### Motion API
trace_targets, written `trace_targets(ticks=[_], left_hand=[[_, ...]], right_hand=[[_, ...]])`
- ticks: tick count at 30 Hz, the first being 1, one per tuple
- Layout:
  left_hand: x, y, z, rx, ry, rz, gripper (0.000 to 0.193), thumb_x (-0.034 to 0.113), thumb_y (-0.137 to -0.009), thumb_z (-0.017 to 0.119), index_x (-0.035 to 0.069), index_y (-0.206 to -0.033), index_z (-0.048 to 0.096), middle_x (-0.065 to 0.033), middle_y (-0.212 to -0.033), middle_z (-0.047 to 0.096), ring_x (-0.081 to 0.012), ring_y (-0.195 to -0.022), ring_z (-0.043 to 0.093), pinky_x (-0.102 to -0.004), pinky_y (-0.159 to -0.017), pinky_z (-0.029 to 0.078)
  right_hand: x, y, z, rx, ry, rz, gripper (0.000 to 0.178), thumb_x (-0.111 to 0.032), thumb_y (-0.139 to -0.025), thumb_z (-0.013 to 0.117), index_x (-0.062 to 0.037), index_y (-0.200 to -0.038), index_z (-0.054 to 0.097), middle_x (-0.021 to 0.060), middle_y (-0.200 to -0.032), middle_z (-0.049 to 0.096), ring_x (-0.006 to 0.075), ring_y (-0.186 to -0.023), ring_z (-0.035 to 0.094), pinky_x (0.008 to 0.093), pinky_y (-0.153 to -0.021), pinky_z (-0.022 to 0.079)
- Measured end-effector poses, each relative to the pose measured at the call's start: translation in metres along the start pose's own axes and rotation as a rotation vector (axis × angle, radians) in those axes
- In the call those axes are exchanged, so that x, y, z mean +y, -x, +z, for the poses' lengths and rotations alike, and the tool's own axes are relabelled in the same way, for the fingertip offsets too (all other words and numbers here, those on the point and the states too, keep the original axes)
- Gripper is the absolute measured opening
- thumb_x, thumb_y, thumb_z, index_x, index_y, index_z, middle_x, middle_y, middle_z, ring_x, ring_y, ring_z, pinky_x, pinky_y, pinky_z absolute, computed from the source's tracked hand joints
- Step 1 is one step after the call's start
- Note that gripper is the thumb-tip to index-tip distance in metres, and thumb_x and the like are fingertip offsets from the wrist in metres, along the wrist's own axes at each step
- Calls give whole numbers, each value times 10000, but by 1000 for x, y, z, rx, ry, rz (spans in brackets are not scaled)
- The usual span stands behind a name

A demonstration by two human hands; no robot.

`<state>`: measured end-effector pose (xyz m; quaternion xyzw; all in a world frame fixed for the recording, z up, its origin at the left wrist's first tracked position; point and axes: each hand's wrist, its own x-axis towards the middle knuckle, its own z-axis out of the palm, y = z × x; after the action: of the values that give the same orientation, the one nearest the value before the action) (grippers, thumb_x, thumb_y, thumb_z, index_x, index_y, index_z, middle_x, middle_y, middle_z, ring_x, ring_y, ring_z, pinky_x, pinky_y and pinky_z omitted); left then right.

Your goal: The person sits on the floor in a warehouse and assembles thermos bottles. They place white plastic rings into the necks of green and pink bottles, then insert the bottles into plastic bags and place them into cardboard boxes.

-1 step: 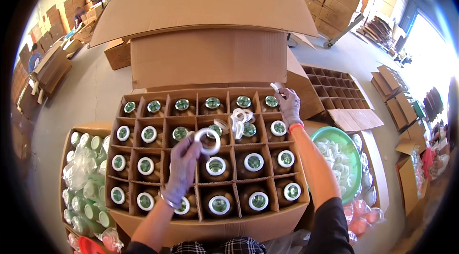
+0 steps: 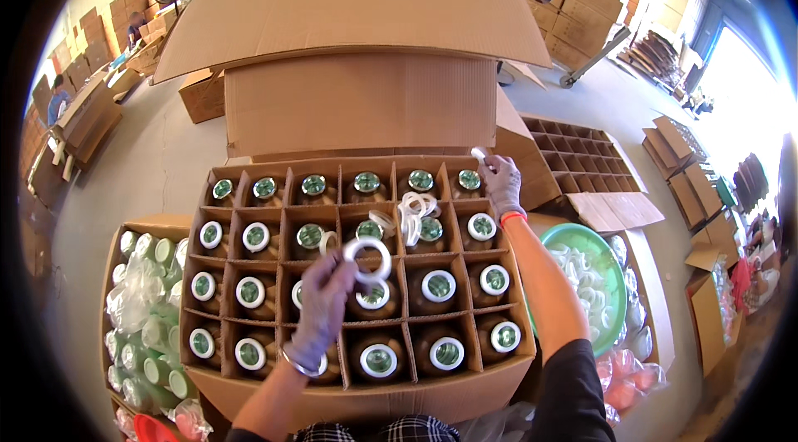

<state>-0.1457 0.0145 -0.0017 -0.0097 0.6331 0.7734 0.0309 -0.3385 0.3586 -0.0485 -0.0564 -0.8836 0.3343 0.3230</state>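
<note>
A divided cardboard carton (image 2: 349,392) holds rows of green glass bottles (image 2: 366,182). The front two rows of mouths that show wear white rings (image 2: 438,286); the back row's mouths are bare, and the second row is mixed. Above the carton's middle, my left hand (image 2: 324,296) is closed on a white ring (image 2: 366,260); another ring shows beside its fingers. It hides some bottles below. At the far right corner, my right hand (image 2: 502,182) pinches a white ring (image 2: 479,153) next to the corner bottle. Both hands wear grey gloves. Several loose rings (image 2: 413,217) lie on the dividers.
A green basin (image 2: 623,292) of white rings stands at the right. On the left is a box of wrapped, pale green cups (image 2: 156,370). Raised carton flaps (image 2: 357,105) stand beyond the bottles, with an empty divided carton (image 2: 573,151) at the far right.
My left hand and its ring have shifted slightly down and to the right. My right hand stays by the far corner, its ring tilted a little differently.
</note>
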Motion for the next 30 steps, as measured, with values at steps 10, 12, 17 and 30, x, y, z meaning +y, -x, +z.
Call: trace_targets(ticks=[10,12,17,30], left_hand=[[-15,28,24,17,143,-46,322,129,-966,504,-68,-1210,579,-96,-993,685,-147,-829,669,-278,-733,573],[-13,29,25,26,171,-48,314,124,-965,529,-66,-1209,582,-86,-981,676,-145,-823,660,-271,-745,556],[-16,29,27,53,171,-22,318,126,-971,505,-68,-1213,574,-96,-987,684,-147,-852,657,-276,-748,558],[-19,19,23,56,397,-104,342,105,-993,452,-5,-1312,508,-59,-976,640,-127,-774,648,-271,-738,566]], right_hand=[[44,0,10,-542,467,-510,197,-140,-838,645,-110,-1012,733,127,-1142,613,330,-1074,605,404,-927,495],[50,-3,8,-523,377,-597,199,-122,-833,641,-95,-1009,730,139,-1171,601,337,-1077,603,403,-942,490],[43,-16,9,-717,409,-333,316,-168,-823,683,-135,-1137,692,191,-1219,568,359,-1126,590,420,-965,491],[-51,-38,-15,-1045,1031,-419,430,-149,-877,621,-193,-1303,595,164,-1241,606,347,-1229,541,442,-965,502]])
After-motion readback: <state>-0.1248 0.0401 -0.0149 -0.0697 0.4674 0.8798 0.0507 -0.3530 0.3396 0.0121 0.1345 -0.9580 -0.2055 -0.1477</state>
